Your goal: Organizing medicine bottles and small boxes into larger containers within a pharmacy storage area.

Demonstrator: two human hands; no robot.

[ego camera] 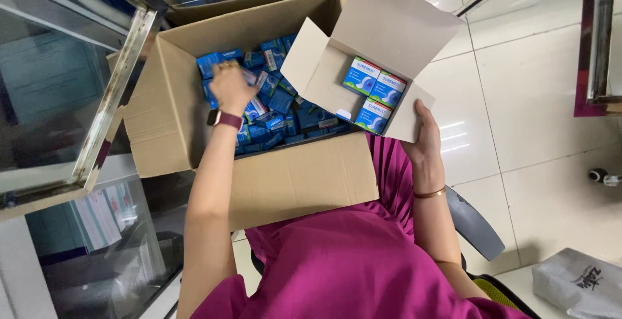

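Note:
A big brown cardboard carton point(291, 176) rests on my lap, filled with several small blue packets point(278, 102). My left hand point(230, 86), a watch on its wrist, reaches down into the carton, its fingers closed around one of the blue packets at the far left. My right hand point(424, 141) holds a smaller white box point(324, 73) by its lower right corner, lid flap up. Inside that box lie three blue-and-white packets point(376, 92) side by side.
A glass display cabinet with a metal frame point(110, 92) stands at the left, close to the carton. White tiled floor point(538, 99) spreads to the right. A grey bag point(576, 283) lies at the bottom right, and a chair seat edge point(476, 225) shows beside me.

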